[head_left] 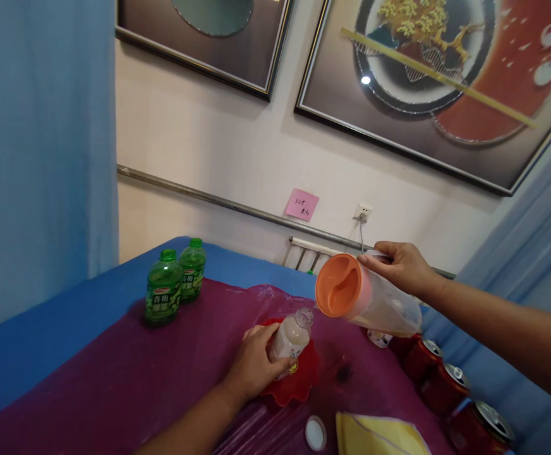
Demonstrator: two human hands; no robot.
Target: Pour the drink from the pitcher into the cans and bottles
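Observation:
My left hand [259,360] is wrapped round a small clear bottle [289,338] with no cap on its mouth and pale cloudy liquid inside. Beneath the bottle lies a red scallop-edged dish [299,382]. My right hand [401,265] grips the handle of a clear plastic pitcher [387,303] with an orange lid [339,285]. The pitcher is tilted well over, its lid end close to the bottle's mouth, and some liquid shows along its lower side. Whether a stream runs between them is hard to make out. A white bottle cap [316,433] lies nearer to me on the table.
Two green bottles [163,291] stand at the left on the purple table cover [90,373]. Several red cans [446,387] line the right edge. A folded yellow cloth [380,436] lies at the front. Behind are a wall socket [363,213] and blue curtains [43,139].

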